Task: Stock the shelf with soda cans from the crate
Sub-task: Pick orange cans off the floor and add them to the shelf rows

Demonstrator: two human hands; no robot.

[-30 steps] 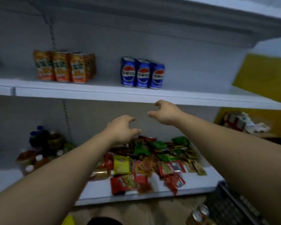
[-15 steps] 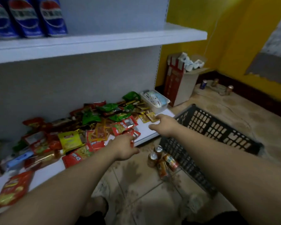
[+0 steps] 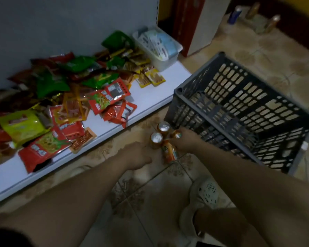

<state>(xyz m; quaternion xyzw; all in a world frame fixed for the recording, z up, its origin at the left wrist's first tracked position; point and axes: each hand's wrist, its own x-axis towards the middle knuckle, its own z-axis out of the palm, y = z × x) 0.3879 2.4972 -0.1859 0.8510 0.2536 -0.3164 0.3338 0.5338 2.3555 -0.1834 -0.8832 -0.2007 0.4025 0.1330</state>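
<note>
Several orange soda cans lie and stand on the tiled floor just left of the dark grey crate (image 3: 200,111). Two cans stand upright (image 3: 156,138) (image 3: 163,127); one lies on its side (image 3: 169,152). My right hand (image 3: 186,142) reaches over the group, its fingers curled round another lying orange soda can (image 3: 176,134) beside the crate wall. Just left of the upright cans hovers my left hand (image 3: 138,155), fingers loosely bent, holding nothing. No cans show inside the crate.
The low white shelf (image 3: 150,102) at the left carries a heap of snack packets (image 3: 75,90) and a white plastic tub (image 3: 161,45). A cardboard box (image 3: 202,22) stands behind the crate. Loose cans (image 3: 273,23) stand on the far floor. My shoe (image 3: 205,195) is below the hands.
My view dropped from the upper shelves to the floor. Both hands came down from shelf height to the cans beside the crate, and the right hand has reached one.
</note>
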